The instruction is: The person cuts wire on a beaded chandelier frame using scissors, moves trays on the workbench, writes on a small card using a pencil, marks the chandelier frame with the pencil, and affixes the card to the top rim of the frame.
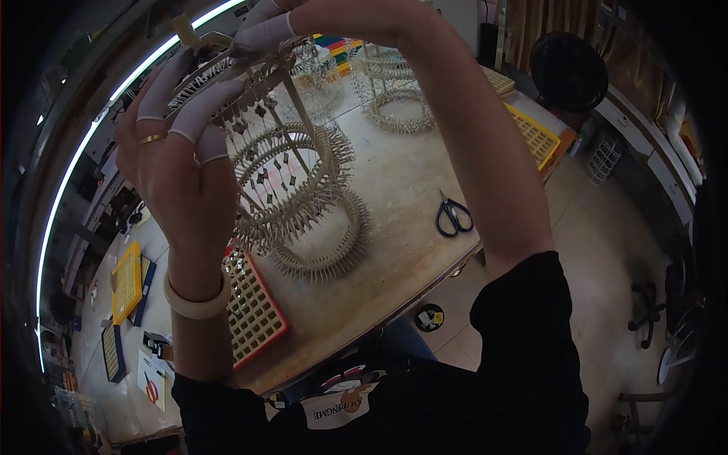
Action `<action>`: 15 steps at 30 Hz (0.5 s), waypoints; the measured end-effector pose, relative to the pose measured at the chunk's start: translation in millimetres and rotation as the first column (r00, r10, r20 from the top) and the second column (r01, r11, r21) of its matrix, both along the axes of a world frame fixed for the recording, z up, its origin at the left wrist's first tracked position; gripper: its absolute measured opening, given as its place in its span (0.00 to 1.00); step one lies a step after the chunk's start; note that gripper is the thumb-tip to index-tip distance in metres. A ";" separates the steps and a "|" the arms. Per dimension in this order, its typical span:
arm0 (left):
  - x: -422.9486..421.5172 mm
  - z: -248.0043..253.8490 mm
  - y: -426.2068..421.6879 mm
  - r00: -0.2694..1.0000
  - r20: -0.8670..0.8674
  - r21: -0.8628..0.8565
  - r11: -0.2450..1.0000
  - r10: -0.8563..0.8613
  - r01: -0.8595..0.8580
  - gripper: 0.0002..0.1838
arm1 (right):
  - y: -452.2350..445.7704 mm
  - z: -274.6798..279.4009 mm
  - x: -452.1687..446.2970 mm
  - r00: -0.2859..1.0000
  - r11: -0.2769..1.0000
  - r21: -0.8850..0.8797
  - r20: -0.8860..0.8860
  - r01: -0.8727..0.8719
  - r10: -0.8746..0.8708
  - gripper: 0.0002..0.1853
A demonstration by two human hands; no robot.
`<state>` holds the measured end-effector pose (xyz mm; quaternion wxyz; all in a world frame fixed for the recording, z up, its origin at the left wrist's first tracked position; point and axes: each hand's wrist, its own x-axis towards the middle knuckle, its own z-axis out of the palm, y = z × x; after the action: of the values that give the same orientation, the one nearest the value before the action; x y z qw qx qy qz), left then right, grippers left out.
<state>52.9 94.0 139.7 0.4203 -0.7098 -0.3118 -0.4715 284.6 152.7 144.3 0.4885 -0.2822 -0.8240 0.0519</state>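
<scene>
A tiered round hook rack (337, 171) stands on the table in front of me, its rings lined with small pegs. Thin chains with dark ornaments (262, 178) hang down inside it from the upper ring. My left hand (182, 144) is closed at the left side of that top ring, fingers bent over it, with pale covers on the fingertips. Reaching over from the right, my right hand (262, 32) is at the top of the rack, its covered fingers closed together. What they pinch is too small or hidden to make out.
Black-handled snips (453, 215) lie right of the rack. A red-edged compartment tray (254, 307) sits near the table's front edge. Behind stands a second hook rack (398, 110). Yellow trays rest at right (535, 136) and left (127, 282). A black stool (569, 70) stands beyond.
</scene>
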 end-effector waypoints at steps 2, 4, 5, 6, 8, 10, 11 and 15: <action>-1.6 1.8 0.1 1.000 -0.020 0.003 1.000 0.007 -0.007 0.19 | -0.1 -0.2 2.1 1.000 1.000 -0.001 -0.005 0.000 0.000 0.14; -1.7 2.4 -2.1 0.999 -0.039 0.005 1.000 0.014 -0.014 0.19 | -1.7 -1.3 3.3 1.000 1.000 -0.003 -0.009 0.000 0.000 0.14; -1.4 2.9 -3.5 0.999 -0.047 -0.013 1.000 0.013 -0.013 0.18 | -1.7 -1.4 3.5 1.000 1.000 -0.004 -0.010 -0.002 0.002 0.14; -1.4 3.2 -4.5 0.998 -0.054 -0.030 0.999 0.011 -0.013 0.18 | -1.7 -1.4 3.4 1.000 1.000 -0.005 -0.011 -0.003 0.003 0.14; -1.9 2.5 -5.3 0.998 -0.054 -0.037 0.999 0.019 -0.021 0.18 | -1.7 -1.3 2.8 1.000 1.000 -0.006 -0.012 -0.008 0.008 0.14; -2.4 1.1 -5.8 0.998 -0.053 -0.044 0.999 0.024 -0.027 0.18 | -1.8 -0.8 2.4 1.000 1.000 -0.006 -0.010 -0.010 0.010 0.14; -2.5 0.1 -6.1 1.000 -0.029 -0.064 0.998 0.008 -0.010 0.17 | -1.8 -0.6 2.1 1.000 1.000 -0.007 -0.009 -0.011 0.011 0.14; -2.9 0.3 -6.3 1.000 -0.006 -0.097 0.995 -0.028 0.027 0.16 | -0.8 1.4 -0.6 1.000 1.000 -0.009 -0.003 -0.017 0.017 0.14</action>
<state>50.1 87.6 139.9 0.3801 -0.7354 -0.3228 -0.4589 284.0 151.9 145.7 0.4880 -0.2773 -0.8254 0.0600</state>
